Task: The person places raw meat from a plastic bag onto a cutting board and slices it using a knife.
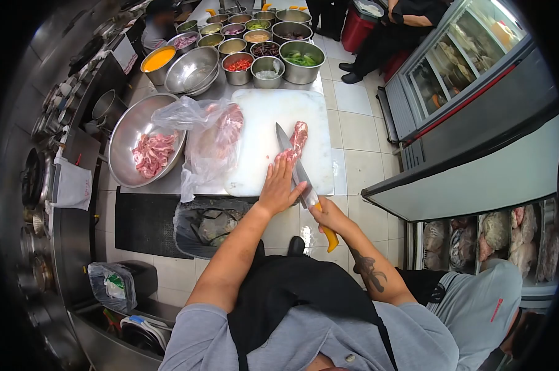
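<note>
Head view: the right hand (pixel 330 216) grips the knife (pixel 309 196) by its yellow handle, just off the near edge of the board (pixel 258 114). The left hand (pixel 279 185) lies with fingers extended, fingertips beside the blade. Beyond them the board is open to its far edge; to their left, a bag (pixel 200 151) overlaps its side. Just ahead of the fingertips, right of the blade, lies the meat (pixel 300 135), a narrow, pinkish-red strip streaked with white.

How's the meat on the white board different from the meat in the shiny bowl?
The long pink meat chunk looks thicker than the pink meat strips. The chunk lies on a flat white board; the strips are heaped in a round steel bowl. Both look raw.
</note>
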Tool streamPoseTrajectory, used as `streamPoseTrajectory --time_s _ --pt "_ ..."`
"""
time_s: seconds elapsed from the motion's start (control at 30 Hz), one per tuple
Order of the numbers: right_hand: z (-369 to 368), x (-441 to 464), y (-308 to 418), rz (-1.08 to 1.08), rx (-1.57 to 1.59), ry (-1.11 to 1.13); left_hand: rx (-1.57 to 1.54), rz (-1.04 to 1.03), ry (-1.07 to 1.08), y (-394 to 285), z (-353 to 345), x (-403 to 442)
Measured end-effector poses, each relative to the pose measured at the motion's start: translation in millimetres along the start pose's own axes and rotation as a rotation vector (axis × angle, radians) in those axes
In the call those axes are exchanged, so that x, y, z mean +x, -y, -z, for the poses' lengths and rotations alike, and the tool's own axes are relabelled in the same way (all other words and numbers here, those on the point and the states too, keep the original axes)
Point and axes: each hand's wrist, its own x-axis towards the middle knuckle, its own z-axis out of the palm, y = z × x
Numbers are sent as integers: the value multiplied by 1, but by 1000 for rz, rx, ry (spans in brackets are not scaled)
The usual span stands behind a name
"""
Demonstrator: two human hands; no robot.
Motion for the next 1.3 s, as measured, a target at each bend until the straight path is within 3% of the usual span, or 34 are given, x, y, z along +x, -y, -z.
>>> streamPoseTrajectory --time_s 0.37,0.57,0.67,0.77,0.87,0.97,1.2,1.3 --pt "15 -81 9 -172 -187 83 -19 67 11 -1 -1 2" --pt "10 -92 27 -160 -274 38 -112 67 -294 9 6 21" --pt "5 -96 33 -145 -331 11 34 256 -97 -17 45 41" --pt "0 -106 53 -218 -413 12 65 312 -92 0 31 55" --pt "-2 -109 20 -58 -625 -53 51 328 -139 21 21 57" --pt "-3 -130 22 -117 -590 -57 -11 338 -220 55 10 54" --pt "2 -162 0 -108 -658 -94 -850 711 -249 64 66 41" --pt "6 -166 -6 -71 -614 -128 -1044 678 -283 57 126 29"
